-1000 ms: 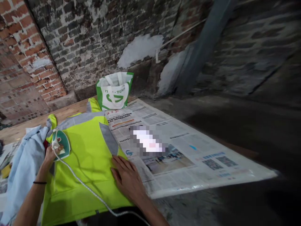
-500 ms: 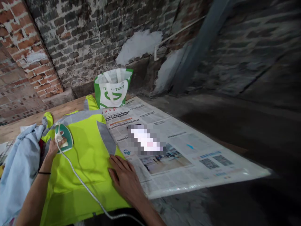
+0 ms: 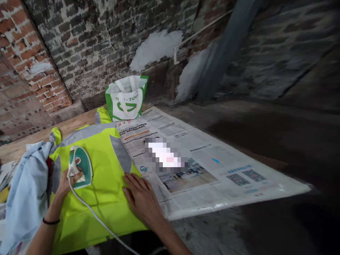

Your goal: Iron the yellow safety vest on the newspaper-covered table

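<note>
A neon-yellow garment with grey bands (image 3: 103, 184) lies spread out on the table. My left hand (image 3: 64, 182) is wrapped round the handle of a green and white iron (image 3: 86, 166), which rests on the garment's left part. From the iron's rear a pale cord (image 3: 92, 214) runs down across the fabric toward me. Palm down, my right hand (image 3: 142, 200) lies on the garment's right edge, fingers stretched out and holding nothing. Light blue cloth (image 3: 28, 198) is bunched at the garment's left side.
Newspaper under clear plastic (image 3: 204, 196) covers the table's right part. On it lies a pixelated bright object (image 3: 164, 154). A green and white bag (image 3: 126, 102) stands at the back. Behind rises a brick wall (image 3: 90, 46); a dark floor (image 3: 247, 131) lies to the right.
My left hand has moved the iron right and a little toward me over the garment. My right hand has stayed in place at the garment's edge.
</note>
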The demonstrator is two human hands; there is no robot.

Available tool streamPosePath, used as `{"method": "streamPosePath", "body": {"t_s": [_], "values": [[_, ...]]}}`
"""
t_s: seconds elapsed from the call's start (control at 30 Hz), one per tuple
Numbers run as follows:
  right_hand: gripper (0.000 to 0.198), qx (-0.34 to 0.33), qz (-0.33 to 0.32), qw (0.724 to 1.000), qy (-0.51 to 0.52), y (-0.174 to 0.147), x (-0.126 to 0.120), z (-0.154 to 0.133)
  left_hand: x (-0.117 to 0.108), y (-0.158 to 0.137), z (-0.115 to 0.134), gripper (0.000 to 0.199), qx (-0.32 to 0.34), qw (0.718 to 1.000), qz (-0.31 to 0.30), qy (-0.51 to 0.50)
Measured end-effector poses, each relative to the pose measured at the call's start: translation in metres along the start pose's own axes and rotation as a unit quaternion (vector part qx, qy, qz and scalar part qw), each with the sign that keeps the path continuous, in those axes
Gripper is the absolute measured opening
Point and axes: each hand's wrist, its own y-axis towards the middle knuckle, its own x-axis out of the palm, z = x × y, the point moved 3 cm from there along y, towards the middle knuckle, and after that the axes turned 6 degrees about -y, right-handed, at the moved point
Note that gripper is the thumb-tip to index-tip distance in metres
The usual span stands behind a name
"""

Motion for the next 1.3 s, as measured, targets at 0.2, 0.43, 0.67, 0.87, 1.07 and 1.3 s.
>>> {"method": "streamPosePath", "body": {"t_s": [0.2,0.43,0.67,0.87,1.07,1.3], "values": [[0.042,-0.003,-0.007,1.000,-0.006,0.000,-0.002,0.001,0.027,0.057,0.005,0.044,0.014,1.000,-0.003,-0.016],[0.041,0.010,-0.017,1.000,0.006,0.003,-0.003,-0.001,0.052,0.086,0.020,0.035,0.036,0.999,-0.024,-0.014],[0.042,0.005,-0.011,1.000,0.016,0.003,-0.002,-0.001,0.061,0.010,0.020,0.040,0.045,0.994,-0.092,-0.022],[0.041,0.009,-0.013,1.000,0.017,0.002,-0.002,-0.001,0.098,0.043,0.033,0.051,0.047,0.991,-0.098,-0.074],[0.040,0.018,-0.016,1.000,0.013,0.005,-0.005,-0.001,0.125,0.101,0.057,0.054,0.038,0.990,-0.089,-0.103],[0.042,0.028,-0.027,0.999,0.032,0.006,-0.006,0.000,0.123,0.059,0.047,0.064,0.034,0.989,-0.090,-0.116]]}}
